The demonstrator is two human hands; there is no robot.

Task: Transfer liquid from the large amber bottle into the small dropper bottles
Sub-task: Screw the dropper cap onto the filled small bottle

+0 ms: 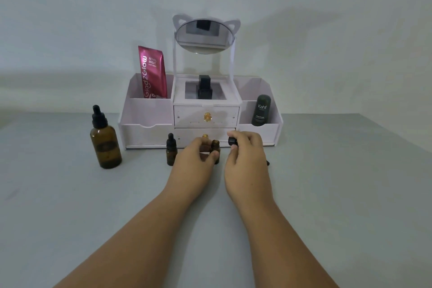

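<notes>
Pinched in left hand (194, 159): open small dropper bottle (215, 145), cap (232, 141) held by right hand (245, 159); bottle could be tipped if knocked.

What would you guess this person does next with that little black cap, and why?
Probably set the black cap down on the table, freeing the right hand. The small bottle gripped by the left hand is already open, while the large amber bottle still wears its dropper top and needs a hand to open it.
</notes>
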